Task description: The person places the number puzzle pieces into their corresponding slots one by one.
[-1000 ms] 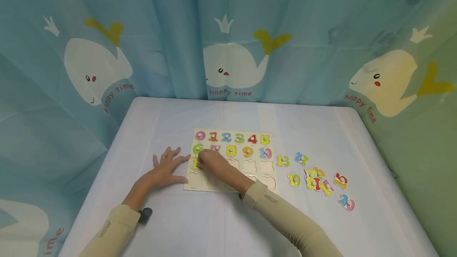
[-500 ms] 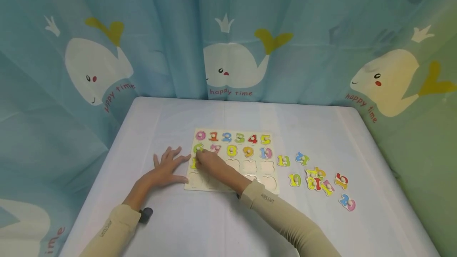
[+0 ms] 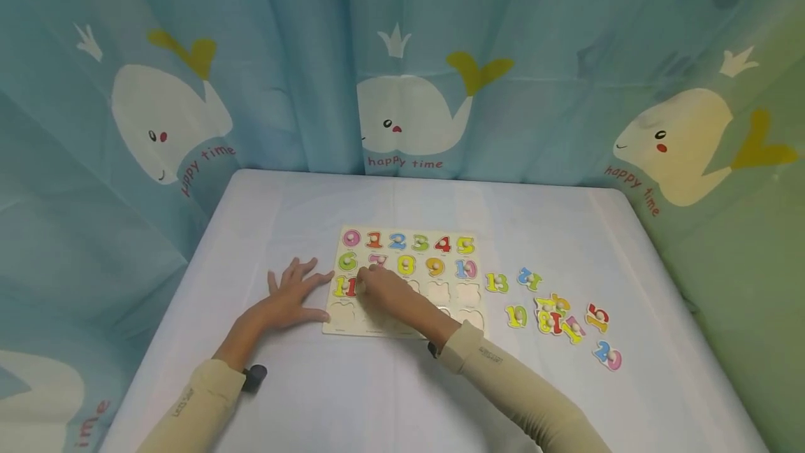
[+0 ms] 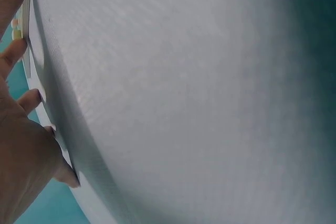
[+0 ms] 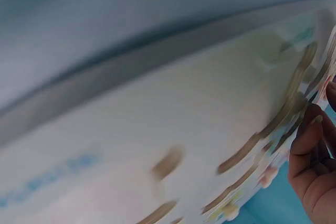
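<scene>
A wooden number puzzle board (image 3: 371,330) lies on the white table, with peg pieces 0 to 10 in its upper two rows. At the left of the third row sits the yellow-and-red 11 piece (image 3: 341,287). Just to its right is my right hand (image 3: 396,297), fingers bent and nothing seen between them; in the right wrist view the hand (image 5: 317,166) is low over the board's cut-outs. My left hand (image 3: 289,303) is spread flat, its thumb and index fingertip at the board's left edge.
Loose number pieces lie right of the board: a 13 (image 3: 497,282), a blue-and-green piece (image 3: 530,279), a 19 (image 3: 516,316), a 15 (image 3: 597,318), a 20 (image 3: 607,355) and an overlapping pile (image 3: 550,322). A whale-print curtain (image 3: 302,89) surrounds the table.
My right hand has let go of the 11 piece and drawn slightly to the right, leaving the piece in view. The left hand has stayed in place.
</scene>
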`<action>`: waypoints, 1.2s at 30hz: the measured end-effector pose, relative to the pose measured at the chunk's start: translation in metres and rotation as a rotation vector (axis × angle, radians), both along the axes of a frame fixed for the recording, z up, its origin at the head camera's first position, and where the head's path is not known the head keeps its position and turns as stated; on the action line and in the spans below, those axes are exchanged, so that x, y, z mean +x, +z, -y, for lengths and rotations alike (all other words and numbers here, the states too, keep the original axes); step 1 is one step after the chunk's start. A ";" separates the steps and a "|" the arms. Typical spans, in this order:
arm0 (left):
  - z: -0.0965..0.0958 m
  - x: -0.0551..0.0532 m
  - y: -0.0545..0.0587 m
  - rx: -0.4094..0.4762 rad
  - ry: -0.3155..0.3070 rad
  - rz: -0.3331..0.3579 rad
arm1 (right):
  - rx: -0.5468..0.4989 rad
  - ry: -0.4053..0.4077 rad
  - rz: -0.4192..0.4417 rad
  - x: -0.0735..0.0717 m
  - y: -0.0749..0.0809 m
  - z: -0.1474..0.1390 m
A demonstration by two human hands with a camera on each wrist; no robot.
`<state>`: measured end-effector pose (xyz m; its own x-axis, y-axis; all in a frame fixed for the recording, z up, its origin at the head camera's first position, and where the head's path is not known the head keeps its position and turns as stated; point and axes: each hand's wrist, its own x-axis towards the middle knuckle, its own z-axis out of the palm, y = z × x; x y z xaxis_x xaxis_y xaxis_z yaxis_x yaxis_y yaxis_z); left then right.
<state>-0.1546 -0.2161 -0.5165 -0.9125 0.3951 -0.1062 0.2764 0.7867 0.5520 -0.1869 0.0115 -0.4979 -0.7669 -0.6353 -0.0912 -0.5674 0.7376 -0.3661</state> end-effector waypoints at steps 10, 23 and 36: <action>0.000 0.001 0.001 -0.017 0.011 0.002 | -0.059 -0.067 -0.040 -0.005 0.003 -0.043; 0.001 0.000 0.001 -0.018 0.013 0.023 | 0.019 -0.357 -0.114 -0.004 0.010 -0.135; 0.003 -0.001 -0.004 -0.027 0.010 0.019 | 0.189 -0.703 -0.049 0.001 0.027 -0.220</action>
